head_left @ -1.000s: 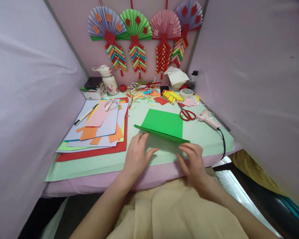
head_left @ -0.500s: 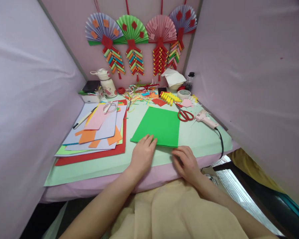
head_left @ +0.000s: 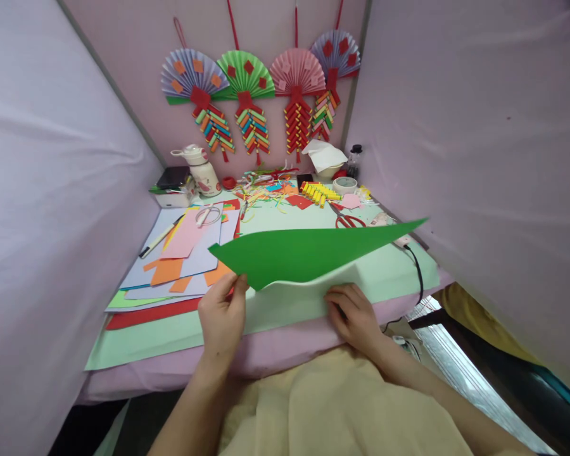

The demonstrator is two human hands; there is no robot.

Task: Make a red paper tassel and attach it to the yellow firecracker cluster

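Observation:
A sheet of green paper (head_left: 304, 253) is raised off the table, bowed and tilted, with a narrow fold at its far left corner. My left hand (head_left: 222, 313) pinches its near left edge between thumb and fingers. The paper's pointed right end reaches over the glue gun (head_left: 379, 219) and hides much of it. My right hand (head_left: 354, 315) rests by the table's front edge, below the sheet and apart from it. Its fingers are curled in, and nothing shows in them. Red-handled scissors (head_left: 350, 221) lie just behind the paper.
Stacked coloured sheets (head_left: 133, 313) lie at left, with a pen-like cutter (head_left: 161, 237) on top. Paper scraps (head_left: 266, 183), yellow paper rolls (head_left: 320, 193), a tape roll (head_left: 344, 184) and a bottle (head_left: 203, 174) stand farther back. Paper fans (head_left: 247, 73) hang on the wall.
The green sheet was lying flat under my left hand; now it is lifted and swung round to the right. My left hand has moved left and pinches it. My right hand has barely moved.

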